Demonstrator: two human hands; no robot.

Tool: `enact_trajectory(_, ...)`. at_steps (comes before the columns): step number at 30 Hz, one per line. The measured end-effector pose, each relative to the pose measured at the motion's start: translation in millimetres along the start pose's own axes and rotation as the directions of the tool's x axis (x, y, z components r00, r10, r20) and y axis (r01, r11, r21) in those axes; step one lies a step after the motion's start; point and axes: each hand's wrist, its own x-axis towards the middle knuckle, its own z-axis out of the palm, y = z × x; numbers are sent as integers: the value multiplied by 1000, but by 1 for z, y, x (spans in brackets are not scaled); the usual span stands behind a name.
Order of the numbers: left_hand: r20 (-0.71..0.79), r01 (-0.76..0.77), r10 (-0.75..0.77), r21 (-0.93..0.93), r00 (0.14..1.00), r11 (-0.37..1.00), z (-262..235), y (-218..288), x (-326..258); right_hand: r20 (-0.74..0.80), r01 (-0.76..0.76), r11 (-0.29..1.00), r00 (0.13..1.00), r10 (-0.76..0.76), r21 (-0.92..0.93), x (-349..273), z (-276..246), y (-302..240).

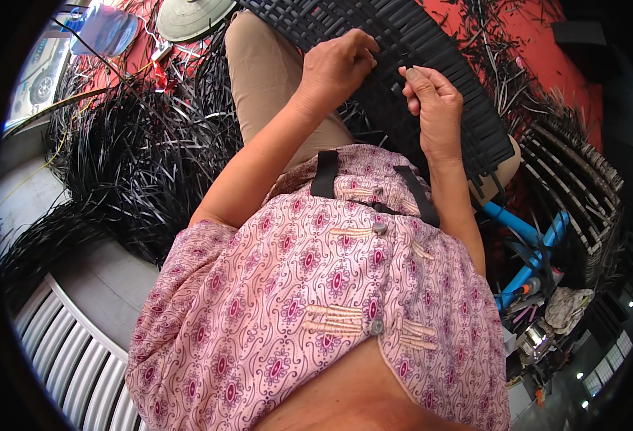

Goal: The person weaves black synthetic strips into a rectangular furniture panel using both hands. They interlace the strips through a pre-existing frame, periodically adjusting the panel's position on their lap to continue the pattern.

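Head view: bare left hand [338,66] was curled over a black woven-strip panel [411,36]; bare right hand [435,104] formed a narrow pinch; both grips' contents were indeterminable.

Head cam, left of a fisheye pair, sits above and wearer-side of the black woven panel [423,44], facing steeply down, with the patterned shirt [280,287] nearest the lens and the panel farther out.
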Motion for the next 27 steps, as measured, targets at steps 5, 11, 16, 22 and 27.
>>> enact_trajectory(5,-77,6,15,265,997,964,14,15,-7,-14,34,991,999,-36,-132,-1,3,7)
enact_trajectory(11,-78,-2,31,346,996,938,22,14,-3,-66,63,930,993,-93,-363,-2,9,14)
enact_trajectory(16,-77,-31,52,253,996,967,19,10,-4,-66,88,875,989,-135,-476,-3,13,11)
enact_trajectory(22,-67,-4,13,133,998,991,16,7,-2,-40,164,818,974,-222,-551,-3,18,11)
enact_trajectory(27,-90,-47,53,69,995,996,17,1,-2,104,309,518,917,-386,-798,2,21,13)
